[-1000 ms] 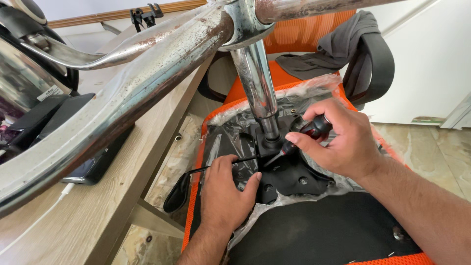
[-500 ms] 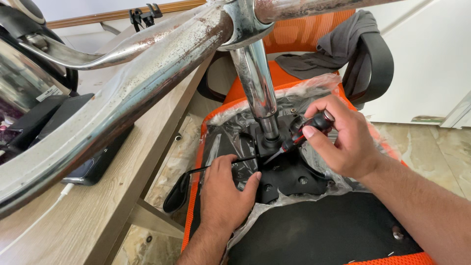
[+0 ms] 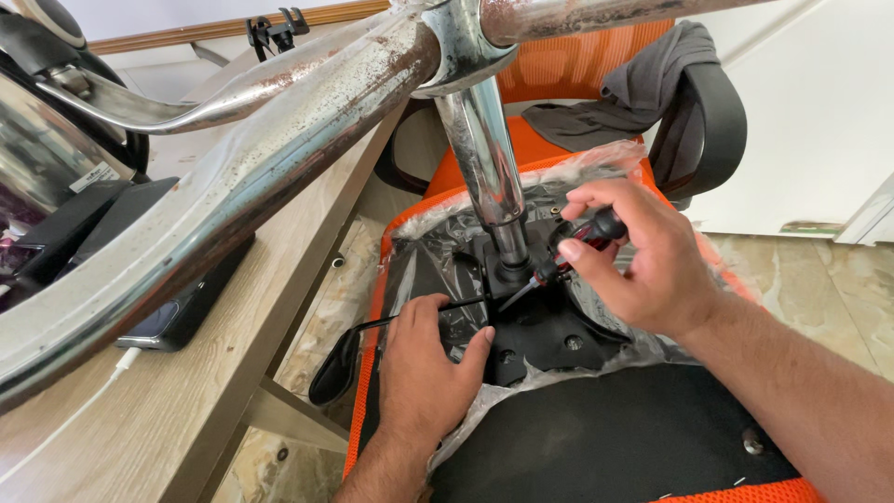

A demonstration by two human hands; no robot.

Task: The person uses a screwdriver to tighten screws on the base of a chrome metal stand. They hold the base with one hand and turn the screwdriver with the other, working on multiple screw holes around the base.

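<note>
An upturned orange office chair lies before me, its black underside mechanism plate wrapped in clear plastic. A rusty chrome gas-lift column rises from the plate into the chrome base legs. My right hand grips a red-and-black screwdriver, its tip angled down toward the plate beside the column's foot. My left hand presses flat on the plate's left side, next to the black adjustment lever.
A wooden desk runs along the left, with a dark phone on a white cable. A grey cloth hangs over the black armrest. Tiled floor shows between desk and chair; a white wall stands at right.
My right hand has shifted slightly up and turned around the screwdriver handle. My left hand stays pressed on the plate.
</note>
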